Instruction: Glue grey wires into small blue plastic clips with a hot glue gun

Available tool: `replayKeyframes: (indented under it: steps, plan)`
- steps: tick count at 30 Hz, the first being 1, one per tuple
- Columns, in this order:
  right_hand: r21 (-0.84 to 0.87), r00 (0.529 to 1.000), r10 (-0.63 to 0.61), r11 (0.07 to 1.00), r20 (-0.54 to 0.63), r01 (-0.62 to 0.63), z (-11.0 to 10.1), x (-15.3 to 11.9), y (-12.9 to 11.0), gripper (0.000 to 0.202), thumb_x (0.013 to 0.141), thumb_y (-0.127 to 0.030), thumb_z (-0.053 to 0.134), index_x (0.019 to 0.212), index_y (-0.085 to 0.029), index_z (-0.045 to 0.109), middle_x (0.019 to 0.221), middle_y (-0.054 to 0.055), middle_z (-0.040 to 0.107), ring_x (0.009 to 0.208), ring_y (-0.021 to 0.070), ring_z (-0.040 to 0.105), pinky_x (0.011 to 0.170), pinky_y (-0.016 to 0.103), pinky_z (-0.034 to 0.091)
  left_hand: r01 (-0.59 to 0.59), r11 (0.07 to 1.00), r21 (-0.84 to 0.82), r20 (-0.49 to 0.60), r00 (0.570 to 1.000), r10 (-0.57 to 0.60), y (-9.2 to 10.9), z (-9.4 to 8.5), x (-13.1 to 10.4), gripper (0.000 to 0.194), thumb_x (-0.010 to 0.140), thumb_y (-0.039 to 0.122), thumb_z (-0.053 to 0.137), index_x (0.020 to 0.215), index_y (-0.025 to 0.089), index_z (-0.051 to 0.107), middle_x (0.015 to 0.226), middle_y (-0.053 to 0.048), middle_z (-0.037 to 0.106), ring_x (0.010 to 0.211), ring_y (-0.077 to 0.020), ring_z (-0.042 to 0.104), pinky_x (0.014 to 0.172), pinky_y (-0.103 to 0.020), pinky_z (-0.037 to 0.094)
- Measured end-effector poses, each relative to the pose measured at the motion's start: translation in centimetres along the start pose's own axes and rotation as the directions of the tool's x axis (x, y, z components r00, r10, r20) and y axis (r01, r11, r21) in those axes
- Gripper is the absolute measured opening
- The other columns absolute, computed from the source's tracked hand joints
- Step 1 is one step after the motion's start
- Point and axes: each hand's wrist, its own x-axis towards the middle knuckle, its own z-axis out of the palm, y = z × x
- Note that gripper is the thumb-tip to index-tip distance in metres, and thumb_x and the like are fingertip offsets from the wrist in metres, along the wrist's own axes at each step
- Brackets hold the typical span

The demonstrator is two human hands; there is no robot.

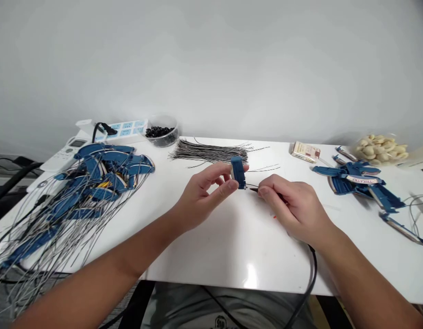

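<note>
A small blue plastic part [238,172] is held upright between the thumb and fingers of my left hand [207,194], above the middle of the white table. Just right of it, my right hand [293,205] is closed on a dark pen-like tool with a black cable [312,274] running down from the hand. The tool's dark tip points left, close to the lower end of the blue part. A thin dark wire shows between the part and my right fingers; which fingers hold it, I cannot tell.
Wired blue parts [108,157] pile up at the left beside a power strip [127,130]. Behind my hands lie a round tub [162,132] of black pieces and a wire bundle [207,151]. Rightward are a small box [305,151], more blue parts [360,178] and a bag of pale pieces [381,149].
</note>
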Motion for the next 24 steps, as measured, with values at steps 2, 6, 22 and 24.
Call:
replayKeyframes:
  steps: [2, 6, 22, 24]
  plan:
    - [0.015, 1.0, 0.008, 1.0, -0.013, -0.008, 0.1, 0.0, -0.1, 0.018, 0.106, -0.022, 0.054, 0.089, -0.02, 0.06, 0.06, -0.007, 0.046, 0.051, 0.0072, 0.038, 0.05, 0.025, 0.031, -0.035, 0.999, 0.037, -0.006, 0.999, 0.035, 0.0, -0.1, 0.0, 0.035, 0.102, 0.031, 0.068, 0.137, 0.028, 0.072, 0.124, -0.008, 0.074, 0.102, -0.0187, 0.065, 0.086, -0.031, 0.051]
    - [0.101, 0.997, 0.078, 0.992, -0.006, -0.077, 0.3, -0.2, -0.2, 0.02, 0.106, -0.024, 0.055, 0.088, -0.019, 0.061, 0.063, -0.006, 0.044, 0.054, 0.0077, 0.035, 0.051, 0.025, 0.03, -0.085, 0.993, 0.079, -0.002, 0.996, 0.086, 0.0, 0.0, 0.1, 0.035, 0.102, 0.028, 0.068, 0.137, 0.029, 0.072, 0.122, -0.006, 0.073, 0.105, -0.0174, 0.065, 0.085, -0.029, 0.051]
    - [0.207, 0.989, 0.137, 0.97, -0.046, -0.125, 1.2, -0.3, -0.3, 0.023, 0.104, -0.023, 0.056, 0.082, -0.018, 0.061, 0.061, -0.005, 0.042, 0.055, 0.0075, 0.035, 0.051, 0.025, 0.027, -0.051, 0.997, 0.05, 0.034, 0.998, 0.049, -0.3, 0.2, -0.1, 0.037, 0.101, 0.028, 0.069, 0.138, 0.028, 0.072, 0.121, -0.008, 0.078, 0.108, -0.0214, 0.07, 0.087, -0.032, 0.055]
    - [0.213, 0.989, 0.136, 0.969, -0.049, -0.123, 1.2, -0.3, -0.3, 0.023, 0.102, -0.021, 0.057, 0.08, -0.018, 0.06, 0.061, -0.006, 0.041, 0.054, 0.0071, 0.034, 0.05, 0.025, 0.026, -0.056, 0.997, 0.056, 0.033, 0.998, 0.054, -0.3, 0.2, -0.1, 0.037, 0.101, 0.028, 0.069, 0.139, 0.028, 0.072, 0.12, -0.008, 0.078, 0.108, -0.0213, 0.07, 0.087, -0.032, 0.055]
